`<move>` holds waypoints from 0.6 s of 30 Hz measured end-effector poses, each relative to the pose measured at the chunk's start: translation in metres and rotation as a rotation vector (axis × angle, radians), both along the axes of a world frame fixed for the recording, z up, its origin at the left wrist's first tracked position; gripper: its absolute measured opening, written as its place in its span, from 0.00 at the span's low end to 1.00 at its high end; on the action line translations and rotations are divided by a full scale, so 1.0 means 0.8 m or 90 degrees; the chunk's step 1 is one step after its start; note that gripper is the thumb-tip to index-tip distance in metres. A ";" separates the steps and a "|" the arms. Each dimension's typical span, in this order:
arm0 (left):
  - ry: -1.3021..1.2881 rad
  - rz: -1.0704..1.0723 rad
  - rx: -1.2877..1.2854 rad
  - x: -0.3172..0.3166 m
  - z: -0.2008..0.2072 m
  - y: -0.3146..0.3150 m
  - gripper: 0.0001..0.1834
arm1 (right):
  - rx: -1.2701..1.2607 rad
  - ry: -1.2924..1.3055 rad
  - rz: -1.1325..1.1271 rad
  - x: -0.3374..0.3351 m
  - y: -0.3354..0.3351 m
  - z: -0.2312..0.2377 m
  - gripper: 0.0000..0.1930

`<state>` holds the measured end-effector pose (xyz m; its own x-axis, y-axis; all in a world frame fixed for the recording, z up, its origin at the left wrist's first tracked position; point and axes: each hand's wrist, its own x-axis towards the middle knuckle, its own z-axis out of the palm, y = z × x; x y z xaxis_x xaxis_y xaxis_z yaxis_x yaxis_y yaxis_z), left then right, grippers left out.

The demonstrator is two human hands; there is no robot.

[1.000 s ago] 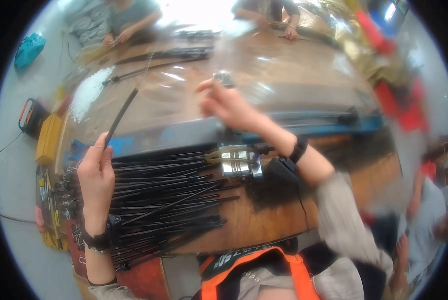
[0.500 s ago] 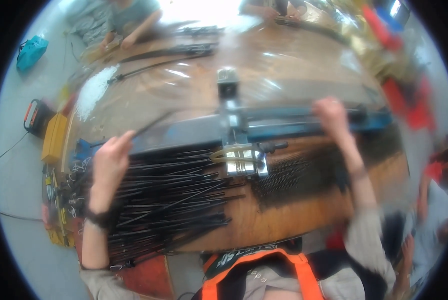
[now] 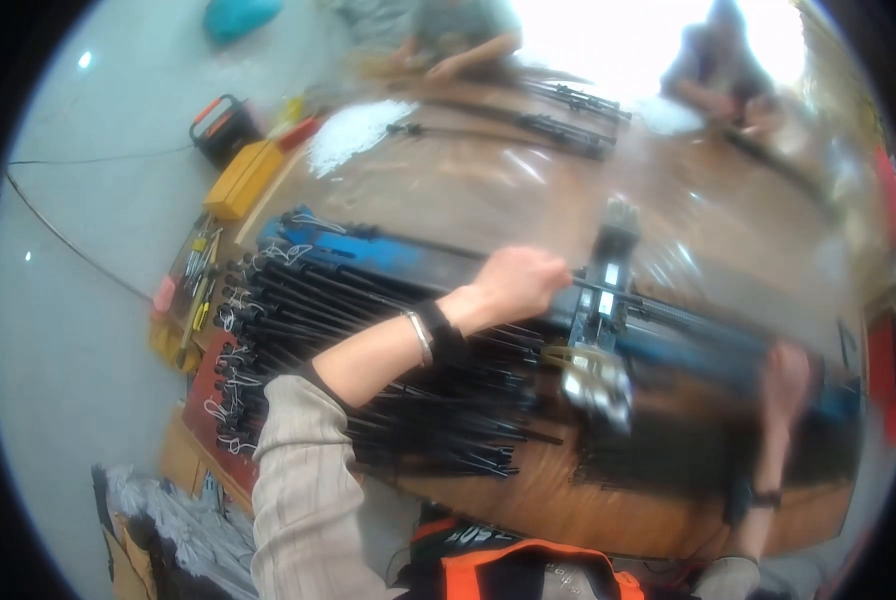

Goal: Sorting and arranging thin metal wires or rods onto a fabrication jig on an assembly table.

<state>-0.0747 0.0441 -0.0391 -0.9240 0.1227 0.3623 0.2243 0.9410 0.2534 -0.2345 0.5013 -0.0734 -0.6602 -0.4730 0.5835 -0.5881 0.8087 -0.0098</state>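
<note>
Now my left hand (image 3: 518, 290) is clamped on a slim dark rod (image 3: 438, 247), knuckles up, right beside the metal fixture (image 3: 608, 275) in the middle of the worktop (image 3: 498, 510). The rod runs out to the left above a blue rail (image 3: 343, 245). Over on the right, my right hand (image 3: 788, 380) is a blur near the far end of that rail; I can't tell whether its fingers are together or apart, or holding anything.

Below my left forearm, a thick spread of black rods (image 3: 448, 410) covers the worktop, white cords (image 3: 230, 440) looped at their left ends. Next to them, a pale hose (image 3: 563, 355) curves over a shiny block (image 3: 593, 385), with a dark pile (image 3: 668, 440) to its right. Across from me, two people (image 3: 458, 40) sit blurred, forearms forward.
</note>
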 end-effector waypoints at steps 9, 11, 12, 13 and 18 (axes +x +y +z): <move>0.146 -0.001 0.071 -0.003 -0.025 0.007 0.07 | -0.041 -0.021 -0.051 0.014 -0.015 0.008 0.02; 0.196 0.019 0.063 -0.001 -0.031 0.007 0.06 | -0.031 -0.065 -0.081 0.017 -0.022 0.014 0.03; 0.222 0.027 0.060 -0.002 -0.031 0.009 0.06 | -0.029 -0.063 -0.083 0.017 -0.021 0.011 0.03; 0.224 0.025 0.062 -0.003 -0.031 0.010 0.06 | -0.067 -0.051 -0.048 0.015 -0.021 0.002 0.04; 0.238 0.015 0.035 -0.002 -0.028 0.010 0.07 | -0.126 0.096 0.142 0.055 -0.082 0.001 0.09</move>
<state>-0.0764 0.0521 -0.0614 -0.7290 0.0743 0.6805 0.2893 0.9344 0.2079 -0.1907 0.4358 -0.0728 -0.4523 -0.4639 0.7617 -0.7568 0.6516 -0.0526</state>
